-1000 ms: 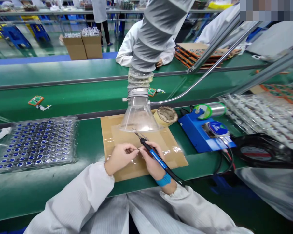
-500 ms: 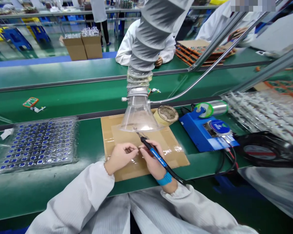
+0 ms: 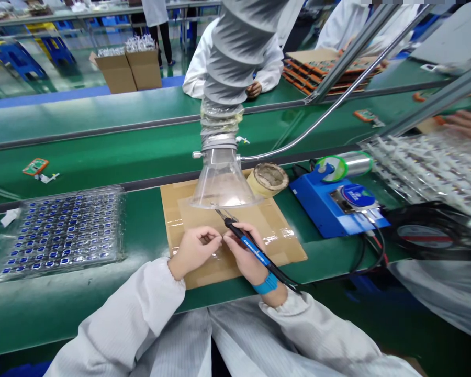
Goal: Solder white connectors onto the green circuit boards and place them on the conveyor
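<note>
Soldering iron (image 3: pixel 251 247) diagonal, tip up-left, apparently under hood (image 3: pixel 223 180).

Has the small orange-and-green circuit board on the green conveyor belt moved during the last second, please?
Yes: the small circuit board has shifted left along the belt, away from the clear funnel hood.

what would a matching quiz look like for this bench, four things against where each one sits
1. blue-handled soldering iron
2. clear plastic tray of small blue parts
3. blue soldering station box
4. transparent funnel-shaped fume hood

a. at the left of the brown cardboard mat
b. in the right hand
c. above the mat
d. at the right of the mat

Pairs: 1-b, 2-a, 3-d, 4-c
</note>
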`<action>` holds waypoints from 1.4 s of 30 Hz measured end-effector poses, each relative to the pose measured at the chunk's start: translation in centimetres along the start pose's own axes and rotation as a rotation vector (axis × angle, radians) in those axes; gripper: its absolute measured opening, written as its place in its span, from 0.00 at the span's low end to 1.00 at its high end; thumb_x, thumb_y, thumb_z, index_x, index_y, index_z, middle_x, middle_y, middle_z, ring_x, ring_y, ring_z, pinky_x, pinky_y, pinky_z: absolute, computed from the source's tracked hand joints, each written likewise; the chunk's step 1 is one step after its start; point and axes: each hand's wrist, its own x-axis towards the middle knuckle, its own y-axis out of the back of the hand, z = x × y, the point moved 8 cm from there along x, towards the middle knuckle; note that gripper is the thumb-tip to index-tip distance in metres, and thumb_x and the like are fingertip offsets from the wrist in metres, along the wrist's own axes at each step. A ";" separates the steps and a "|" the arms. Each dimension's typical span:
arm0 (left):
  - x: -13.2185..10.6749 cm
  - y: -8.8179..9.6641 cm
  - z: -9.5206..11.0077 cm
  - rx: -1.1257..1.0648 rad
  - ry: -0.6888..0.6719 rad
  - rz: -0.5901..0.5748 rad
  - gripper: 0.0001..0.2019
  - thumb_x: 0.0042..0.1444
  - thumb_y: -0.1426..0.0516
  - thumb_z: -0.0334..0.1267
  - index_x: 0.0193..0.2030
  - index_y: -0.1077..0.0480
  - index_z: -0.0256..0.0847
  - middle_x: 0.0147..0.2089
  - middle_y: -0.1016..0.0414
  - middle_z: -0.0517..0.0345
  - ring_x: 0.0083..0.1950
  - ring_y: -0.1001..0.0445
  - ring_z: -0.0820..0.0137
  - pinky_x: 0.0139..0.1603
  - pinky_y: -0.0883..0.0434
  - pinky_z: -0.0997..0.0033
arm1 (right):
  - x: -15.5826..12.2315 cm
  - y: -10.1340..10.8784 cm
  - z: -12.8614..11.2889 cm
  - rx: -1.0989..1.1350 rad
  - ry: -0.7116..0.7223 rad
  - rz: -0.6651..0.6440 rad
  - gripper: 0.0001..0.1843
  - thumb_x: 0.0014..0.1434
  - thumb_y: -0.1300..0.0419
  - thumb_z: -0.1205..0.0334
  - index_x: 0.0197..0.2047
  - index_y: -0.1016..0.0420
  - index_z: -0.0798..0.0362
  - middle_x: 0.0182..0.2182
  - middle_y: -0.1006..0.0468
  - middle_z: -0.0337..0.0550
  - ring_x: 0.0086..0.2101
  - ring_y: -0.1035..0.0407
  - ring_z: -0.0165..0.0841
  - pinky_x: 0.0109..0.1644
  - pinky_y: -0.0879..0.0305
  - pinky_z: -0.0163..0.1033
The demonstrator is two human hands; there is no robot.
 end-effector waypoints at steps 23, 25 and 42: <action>-0.7 -0.2 2.9 0.400 -0.318 -0.028 0.10 0.62 0.41 0.37 0.29 0.27 0.42 0.27 0.24 0.57 0.31 0.28 0.69 0.42 0.31 0.64 | 0.0 0.0 -0.6 -0.038 0.036 -0.053 0.12 0.60 0.30 0.54 0.44 0.25 0.47 0.31 0.18 0.37 0.31 0.22 0.34 0.39 0.23 0.39; -0.9 -0.2 3.4 0.438 -0.320 -0.047 0.11 0.63 0.42 0.38 0.29 0.27 0.42 0.27 0.24 0.56 0.31 0.28 0.68 0.42 0.30 0.63 | 0.0 -0.1 -0.7 -0.063 0.050 -0.100 0.10 0.61 0.31 0.55 0.44 0.24 0.47 0.31 0.18 0.37 0.32 0.21 0.34 0.39 0.23 0.39; 15.6 12.1 6.4 0.806 -0.134 0.110 0.12 0.61 0.39 0.47 0.35 0.23 0.39 0.32 0.22 0.53 0.37 0.26 0.63 0.43 0.27 0.60 | 1.6 5.9 -1.6 -0.273 0.262 -0.152 0.03 0.68 0.38 0.60 0.41 0.23 0.45 0.31 0.19 0.39 0.30 0.22 0.34 0.35 0.27 0.36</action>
